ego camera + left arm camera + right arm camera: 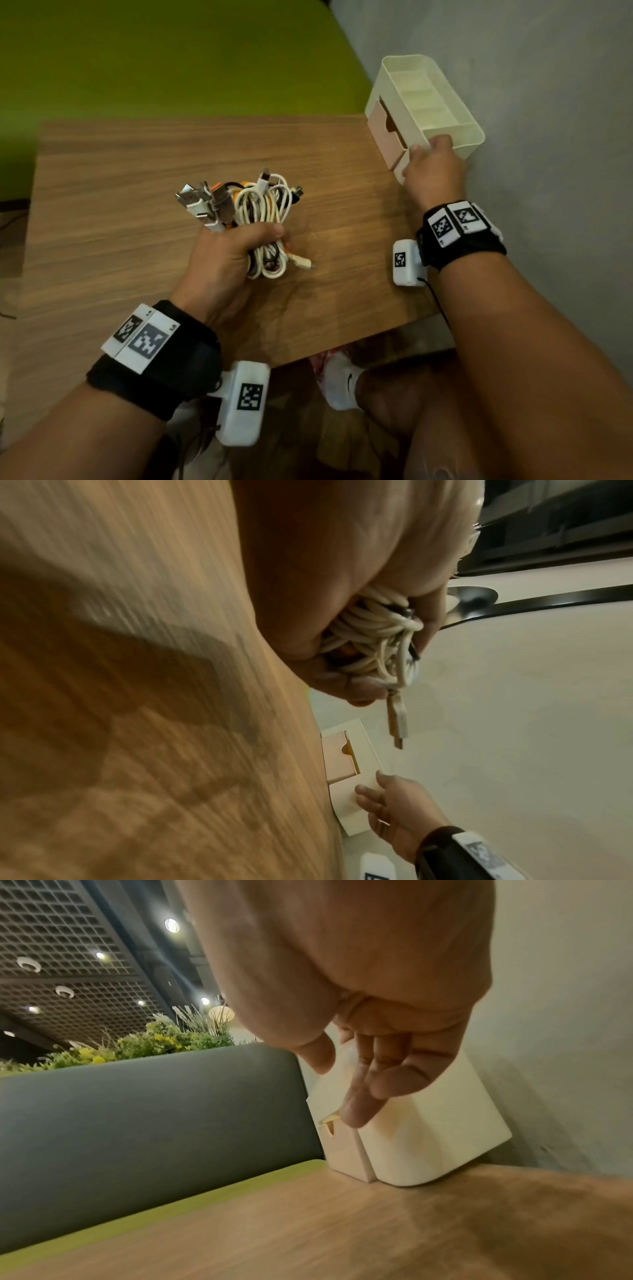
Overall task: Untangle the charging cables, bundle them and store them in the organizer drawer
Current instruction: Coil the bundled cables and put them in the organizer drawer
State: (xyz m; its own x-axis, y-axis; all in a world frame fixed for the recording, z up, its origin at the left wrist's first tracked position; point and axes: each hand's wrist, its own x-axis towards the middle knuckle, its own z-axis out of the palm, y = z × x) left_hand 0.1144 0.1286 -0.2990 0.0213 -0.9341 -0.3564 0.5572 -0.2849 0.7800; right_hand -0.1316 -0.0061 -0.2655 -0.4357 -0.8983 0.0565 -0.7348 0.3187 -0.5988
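Over table, left hand [228, 255] fist-grips cable bundle [263, 219]; right hand [433, 171], fingers straight, touches organizer [442, 116].

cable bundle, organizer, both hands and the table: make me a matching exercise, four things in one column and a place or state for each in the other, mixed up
Things:
1. cable bundle
2. organizer
3. right hand
4. table

Places or states:
A. cream box at the far right corner, by the grey wall
B. wood-grain surface under everything
C. gripped in the left hand, plugs sticking out above
D. fingers resting on the organizer's near end

Pairs: 1-C, 2-A, 3-D, 4-B
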